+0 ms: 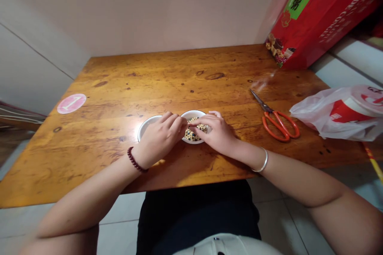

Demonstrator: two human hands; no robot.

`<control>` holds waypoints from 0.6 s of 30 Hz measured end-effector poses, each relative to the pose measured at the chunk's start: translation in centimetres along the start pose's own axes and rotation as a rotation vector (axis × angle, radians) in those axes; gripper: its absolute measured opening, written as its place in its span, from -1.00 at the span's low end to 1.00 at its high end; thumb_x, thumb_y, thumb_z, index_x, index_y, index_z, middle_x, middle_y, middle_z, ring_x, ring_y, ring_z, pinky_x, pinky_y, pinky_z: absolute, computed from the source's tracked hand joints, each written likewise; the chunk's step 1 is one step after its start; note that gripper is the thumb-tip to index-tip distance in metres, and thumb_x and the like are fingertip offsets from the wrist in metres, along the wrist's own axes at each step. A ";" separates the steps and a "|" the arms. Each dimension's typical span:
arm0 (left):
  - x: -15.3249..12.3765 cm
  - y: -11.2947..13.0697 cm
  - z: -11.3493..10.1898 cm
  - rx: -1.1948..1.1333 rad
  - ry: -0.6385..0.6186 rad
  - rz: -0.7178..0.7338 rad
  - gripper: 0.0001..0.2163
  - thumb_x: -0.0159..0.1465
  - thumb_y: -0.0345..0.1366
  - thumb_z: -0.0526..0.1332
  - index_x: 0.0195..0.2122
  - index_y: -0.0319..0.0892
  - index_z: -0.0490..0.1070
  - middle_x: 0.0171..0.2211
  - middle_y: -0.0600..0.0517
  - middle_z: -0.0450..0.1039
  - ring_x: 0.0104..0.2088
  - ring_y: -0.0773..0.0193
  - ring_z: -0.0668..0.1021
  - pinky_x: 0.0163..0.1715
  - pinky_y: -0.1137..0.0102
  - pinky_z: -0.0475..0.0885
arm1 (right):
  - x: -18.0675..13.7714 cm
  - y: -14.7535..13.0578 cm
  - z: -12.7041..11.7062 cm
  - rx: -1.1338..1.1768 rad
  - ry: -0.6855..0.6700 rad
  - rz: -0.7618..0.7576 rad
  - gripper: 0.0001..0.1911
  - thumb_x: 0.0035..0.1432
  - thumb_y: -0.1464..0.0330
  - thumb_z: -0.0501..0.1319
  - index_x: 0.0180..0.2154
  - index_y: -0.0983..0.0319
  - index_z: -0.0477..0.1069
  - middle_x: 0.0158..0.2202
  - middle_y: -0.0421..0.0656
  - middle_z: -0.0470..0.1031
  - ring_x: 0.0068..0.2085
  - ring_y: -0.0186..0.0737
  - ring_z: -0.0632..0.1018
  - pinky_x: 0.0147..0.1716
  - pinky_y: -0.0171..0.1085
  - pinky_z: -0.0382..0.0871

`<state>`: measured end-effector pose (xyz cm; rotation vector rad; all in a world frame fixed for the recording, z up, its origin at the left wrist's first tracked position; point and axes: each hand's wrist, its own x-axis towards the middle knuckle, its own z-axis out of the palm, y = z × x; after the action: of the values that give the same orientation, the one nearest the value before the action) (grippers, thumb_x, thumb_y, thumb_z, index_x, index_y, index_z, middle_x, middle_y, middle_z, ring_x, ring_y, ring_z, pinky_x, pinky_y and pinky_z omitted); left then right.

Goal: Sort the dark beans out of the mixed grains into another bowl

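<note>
**Two hands at a bowl of mixed beans**

While the wooden worktop (185, 75) lay mostly bare at its far left, a round pink sticker bearing the numeral 1 (71, 103) sat near that edge. Further right, close to the near edge, stood a small white bowl (145, 126), its inside largely hidden behind the left hand (160, 139), so its contents could not be told. That hand, with a dark red bead bracelet (136, 161) at the wrist, had its fingers drawn narrow into a pinch at the rim of the neighbouring bowl; whether a bean sat between the fingertips could not be seen.

Touching or just beside the first stood a second small white bowl (195, 114), holding a heap of pale yellow beans mixed with a few dark ones (194, 132). The right hand (217, 133), a silver bangle (263, 161) on its wrist, reached in from the other side, fingers pinched narrow over the beans, nothing clearly held.

The step in hand looked like picking single beans out of the mix. The next move would seem to call for a fine fingertip grip on one bean without spilling the rest.

Well apart to the right lay orange-handled scissors (277, 121), then a clear plastic bag around a red and white cup (344, 111), and a red cardboard box (317, 12) behind.
</note>
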<state>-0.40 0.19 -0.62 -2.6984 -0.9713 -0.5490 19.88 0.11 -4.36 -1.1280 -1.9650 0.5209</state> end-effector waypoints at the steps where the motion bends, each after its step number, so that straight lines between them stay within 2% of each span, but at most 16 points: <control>1: 0.0 0.1 0.2 -0.058 0.017 -0.023 -0.91 0.41 -0.34 0.09 -0.23 -0.20 0.33 -0.36 -0.01 0.46 -0.33 0.23 0.44 -0.32 0.34 0.40 | 0.0 -0.1 -0.1 0.021 0.027 -0.019 -0.93 0.18 0.36 0.33 -0.27 0.11 0.60 -0.24 -0.23 0.69 -0.20 -0.18 0.64 0.09 -0.05 0.24; 4: -0.2 0.4 0.8 -0.249 0.074 -0.149 -0.95 0.39 -0.34 0.12 -0.22 -0.18 0.32 -0.34 0.02 0.47 -0.36 0.29 0.46 -0.35 0.39 0.40 | 0.0 -0.3 -0.3 0.078 0.082 -0.041 -0.94 0.18 0.36 0.33 -0.33 0.13 0.61 -0.30 -0.21 0.69 -0.25 -0.18 0.63 -0.02 -0.10 0.35; 8: -0.3 0.8 1.2 -0.426 0.084 -0.305 -0.93 0.38 -0.30 0.15 -0.20 -0.16 0.36 -0.34 0.06 0.49 -0.39 0.36 0.50 -0.39 0.45 0.41 | -0.2 -0.1 -0.2 0.158 0.082 0.027 -0.94 0.16 0.32 0.34 -0.32 0.10 0.62 -0.29 -0.20 0.67 -0.19 -0.16 0.61 -0.11 -0.15 0.43; 14: -0.3 0.9 1.5 -0.620 0.127 -0.417 -0.91 0.34 -0.26 0.23 -0.20 -0.14 0.47 -0.35 0.07 0.54 -0.39 0.39 0.52 -0.43 0.50 0.45 | -0.1 0.3 -0.2 0.324 0.040 0.092 -0.92 0.16 0.32 0.31 -0.34 0.14 0.60 -0.31 -0.20 0.65 -0.27 -0.24 0.61 -0.24 -0.25 0.45; 18: -0.3 0.8 1.7 -0.699 0.160 -0.464 -0.91 0.30 -0.26 0.28 -0.22 -0.14 0.53 -0.34 0.05 0.57 -0.37 0.38 0.55 -0.44 0.51 0.49 | -0.1 0.0 -0.5 0.286 0.060 0.083 -0.93 0.13 0.33 0.33 -0.38 0.15 0.59 -0.35 -0.21 0.64 -0.29 -0.24 0.59 -0.20 -0.23 0.43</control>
<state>0.38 -0.01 -2.38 -2.9001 -1.6107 -1.3985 20.29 0.04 -4.16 -1.0330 -1.7328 0.7767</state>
